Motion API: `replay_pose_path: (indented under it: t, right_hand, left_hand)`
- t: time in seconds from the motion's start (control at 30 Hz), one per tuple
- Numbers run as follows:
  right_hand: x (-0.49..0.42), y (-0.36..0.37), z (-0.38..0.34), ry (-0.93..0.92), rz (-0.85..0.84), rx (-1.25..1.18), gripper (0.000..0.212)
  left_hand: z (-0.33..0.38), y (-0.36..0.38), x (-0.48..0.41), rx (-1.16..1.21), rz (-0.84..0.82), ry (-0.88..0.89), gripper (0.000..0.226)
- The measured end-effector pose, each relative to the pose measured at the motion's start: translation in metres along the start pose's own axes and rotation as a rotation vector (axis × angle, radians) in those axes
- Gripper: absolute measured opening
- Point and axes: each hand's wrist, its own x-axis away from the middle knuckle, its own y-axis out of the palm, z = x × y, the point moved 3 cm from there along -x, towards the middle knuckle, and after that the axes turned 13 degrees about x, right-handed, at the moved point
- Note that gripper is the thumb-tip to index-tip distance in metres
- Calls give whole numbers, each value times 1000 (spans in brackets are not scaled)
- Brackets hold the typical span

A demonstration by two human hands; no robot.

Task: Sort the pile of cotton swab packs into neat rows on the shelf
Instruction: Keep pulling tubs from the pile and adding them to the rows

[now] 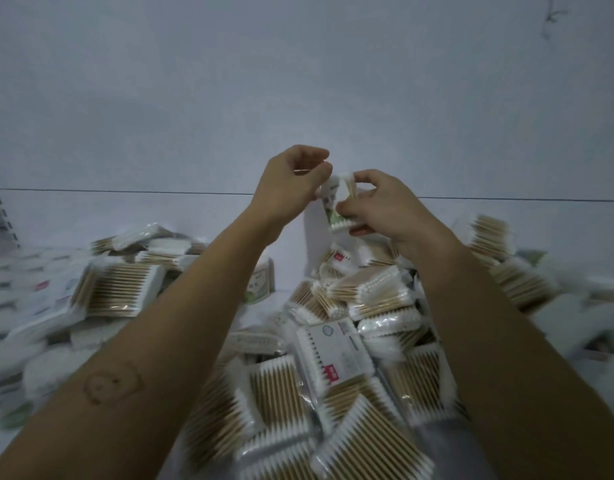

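Slick plastic wrap: held pack [335, 206] could slip from fingertip hold and drop into loose pile [333, 358] along shelf [291, 265] front edge, sending stacks sliding. Left hand [291, 178] curled, seems to pinch pack's top corner. Right hand [385, 209] curled round its side. Pack raised near shelf's back edge.

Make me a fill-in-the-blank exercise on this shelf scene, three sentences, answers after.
1. The left hand and right hand together hold one pack of cotton ____.
2. In the pile below, the sticks are tan and their tips are ____.
3. A drawn mark shows on the ____ forearm.

Missing words: swabs; white; left.
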Motion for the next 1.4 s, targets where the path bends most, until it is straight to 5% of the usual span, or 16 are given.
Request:
replay_pose_path:
  t: [0.3,0.5,0.7,1.0,1.4]
  right_hand:
    - [12,28,-17,-98,-213,-99,49]
    - [25,65,-25,-237,-274,702,75]
    - [37,88,-19,-242,-428,989,43]
    - [35,95,-4,-232,-543,1058,35]
    - [37,94,-7,-249,-603,1083,36]
  left_hand:
    - [13,-50,24,-265,-237,-178,33]
    - [-2,-83,42,-717,-276,-204,45]
    - [-44,-89,47,-988,-346,-236,44]
    - [-60,-81,53,-1467,-489,-98,46]
    - [-62,-80,46,-1530,-475,21,23]
